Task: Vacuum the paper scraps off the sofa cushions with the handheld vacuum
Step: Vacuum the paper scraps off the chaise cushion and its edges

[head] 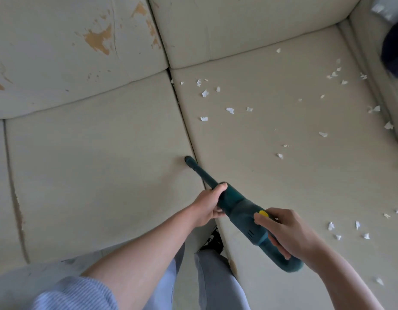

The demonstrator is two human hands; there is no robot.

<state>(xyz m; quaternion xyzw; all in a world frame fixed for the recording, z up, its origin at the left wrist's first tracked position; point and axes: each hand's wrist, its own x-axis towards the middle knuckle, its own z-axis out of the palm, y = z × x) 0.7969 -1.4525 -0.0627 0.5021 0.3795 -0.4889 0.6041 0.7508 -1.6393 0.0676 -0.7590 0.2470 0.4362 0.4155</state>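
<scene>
A dark green handheld vacuum with a yellow button points up and left. Its nozzle tip touches the middle seat cushion right beside the seam. My left hand grips the front of the vacuum's body. My right hand holds the rear handle, thumb by the yellow button. Several white paper scraps lie scattered over the right seat cushion, from the back near the seam to the right edge and front.
The cream back cushions show worn, peeling patches. A dark object sits on the right armrest. My legs in grey trousers stand against the sofa's front edge, with a shoe below the seam.
</scene>
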